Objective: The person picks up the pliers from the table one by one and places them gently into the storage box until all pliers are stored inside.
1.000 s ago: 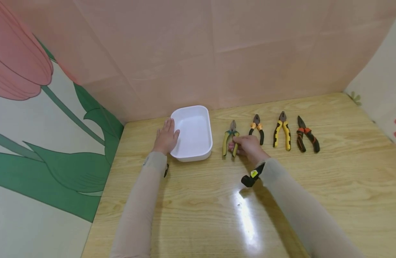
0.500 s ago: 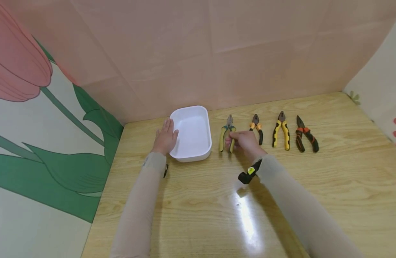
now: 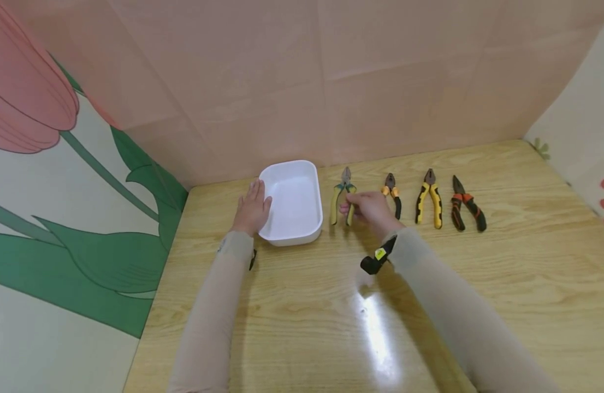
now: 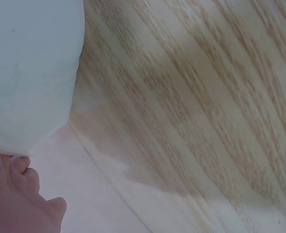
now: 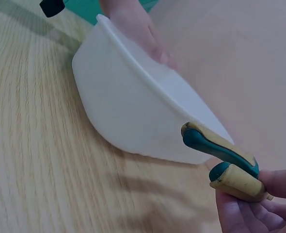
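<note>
My left hand (image 3: 253, 209) lies with straight fingers along the left rim of a white plastic basin (image 3: 293, 203). In the left wrist view, fingertips (image 4: 31, 180) show beside the basin's wall. The thumb and fingers of my right hand (image 3: 374, 209) pinch one handle of the green-and-yellow pliers (image 3: 336, 206) just right of the basin. Their jaws point toward the back wall and the handles are spread apart. Seen from the right wrist, both pliers handles (image 5: 220, 149) stand off the table near the basin's outer wall, with a shadow below.
Right of my right hand lie black-and-orange pliers (image 3: 391, 188), yellow-and-black pliers (image 3: 430, 199) and red-and-black pliers (image 3: 466, 203) in a row on the wooden table (image 3: 307, 305). A pink-covered wall (image 3: 321, 82) closes off the back edge.
My right hand has carried the green-and-yellow pliers a little left and toward the back wall, closer to the basin. The left hand and basin have stayed in place.
</note>
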### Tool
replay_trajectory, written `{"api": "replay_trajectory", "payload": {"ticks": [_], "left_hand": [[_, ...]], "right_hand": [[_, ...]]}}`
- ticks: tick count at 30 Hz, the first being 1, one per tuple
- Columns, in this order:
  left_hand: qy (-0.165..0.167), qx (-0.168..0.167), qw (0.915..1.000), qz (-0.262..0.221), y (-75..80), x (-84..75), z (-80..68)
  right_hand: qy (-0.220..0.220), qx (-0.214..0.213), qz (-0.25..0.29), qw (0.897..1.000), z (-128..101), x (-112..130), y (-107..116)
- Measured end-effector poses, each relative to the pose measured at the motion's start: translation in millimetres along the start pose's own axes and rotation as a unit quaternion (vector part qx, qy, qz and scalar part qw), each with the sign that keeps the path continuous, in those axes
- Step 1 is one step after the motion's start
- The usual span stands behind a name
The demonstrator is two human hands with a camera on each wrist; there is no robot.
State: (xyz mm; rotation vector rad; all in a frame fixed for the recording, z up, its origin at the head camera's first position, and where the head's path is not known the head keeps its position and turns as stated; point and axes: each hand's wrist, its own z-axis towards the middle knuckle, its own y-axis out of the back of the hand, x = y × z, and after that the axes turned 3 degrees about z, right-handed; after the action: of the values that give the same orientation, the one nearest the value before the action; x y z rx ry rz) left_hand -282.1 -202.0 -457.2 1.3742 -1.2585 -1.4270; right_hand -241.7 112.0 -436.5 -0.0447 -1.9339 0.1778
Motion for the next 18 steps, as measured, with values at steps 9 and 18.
{"api": "replay_trajectory", "payload": {"ticks": [9,18], "left_hand": [[0.001,0.007,1.0000,0.002,-1.6,-0.6,1.4],[0.002,-0.001,1.0000,-0.004,-3.1,1.4,2.7]], "right_hand": [[-0.007,-0.009,0.010,1.000,3,9,-12],[0.005,0.011,-0.016,1.000,0,22,-21]]}}
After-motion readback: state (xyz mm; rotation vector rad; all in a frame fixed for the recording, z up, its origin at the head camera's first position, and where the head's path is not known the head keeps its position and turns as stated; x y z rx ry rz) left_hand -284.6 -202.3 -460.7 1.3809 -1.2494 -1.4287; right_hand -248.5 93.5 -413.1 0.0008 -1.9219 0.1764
